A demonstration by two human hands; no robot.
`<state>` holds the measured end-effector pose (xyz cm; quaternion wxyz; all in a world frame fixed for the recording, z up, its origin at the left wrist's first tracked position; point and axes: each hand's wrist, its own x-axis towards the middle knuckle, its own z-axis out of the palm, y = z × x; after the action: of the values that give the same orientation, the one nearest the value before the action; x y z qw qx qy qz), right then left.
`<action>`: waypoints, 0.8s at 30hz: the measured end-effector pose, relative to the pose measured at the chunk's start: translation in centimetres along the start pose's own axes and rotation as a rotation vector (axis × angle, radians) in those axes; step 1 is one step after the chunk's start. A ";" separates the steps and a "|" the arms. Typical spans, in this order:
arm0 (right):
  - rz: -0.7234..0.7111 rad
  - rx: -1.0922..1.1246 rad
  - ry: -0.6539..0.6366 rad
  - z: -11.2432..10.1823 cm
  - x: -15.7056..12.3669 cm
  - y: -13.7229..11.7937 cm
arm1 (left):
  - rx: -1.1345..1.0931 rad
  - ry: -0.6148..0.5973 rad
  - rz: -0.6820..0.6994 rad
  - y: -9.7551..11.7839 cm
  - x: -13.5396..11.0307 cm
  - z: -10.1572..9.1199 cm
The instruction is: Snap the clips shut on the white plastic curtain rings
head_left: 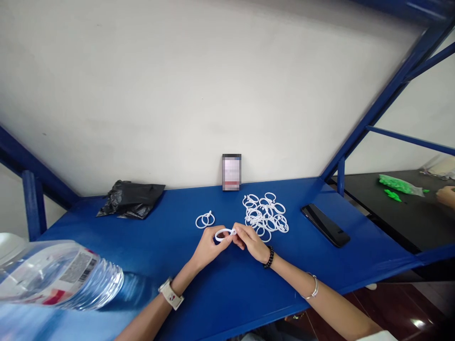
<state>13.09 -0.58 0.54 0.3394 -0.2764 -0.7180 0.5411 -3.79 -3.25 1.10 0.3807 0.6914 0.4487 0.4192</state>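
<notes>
Between my two hands, just above the blue tabletop point(245, 293), is a white plastic ring point(217, 235) with a small knob or eyelet on it. My left hand point(209, 246) pinches the ring's left and front side between thumb and fingers. The fingertips of my right hand point(250, 240) close on the ring's right end, at the small eyelet. A pile of similar white rings point(263, 215) lies just beyond my right hand. Behind my left hand lie two more white rings point(201, 221), overlapping on the table.
A large clear water bottle point(60, 274) stands at the near left. A black plastic bag point(130, 199) lies at the back left. A blurred upright phone-like thing point(232, 173) leans on the wall; a black phone point(325, 225) lies right. Beyond the blue frame are green pieces point(400, 184) and another person's hand point(446, 195).
</notes>
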 end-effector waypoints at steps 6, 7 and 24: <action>0.005 -0.005 0.012 0.0 0.0 0.2 | -0.130 -0.100 -0.040 -0.3 0.1 0.0; 0.001 -0.003 0.014 0.0 0.0 0.2 | -0.154 -0.125 -0.040 -0.3 0.1 0.1; 0.081 0.205 0.000 0.9 0.0 -0.5 | -0.392 -0.215 -0.101 -0.2 -0.4 0.2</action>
<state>12.36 -1.21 0.83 0.3441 -0.2689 -0.6471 0.6250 -3.73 -3.57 0.74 0.5740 0.6215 0.3494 0.4028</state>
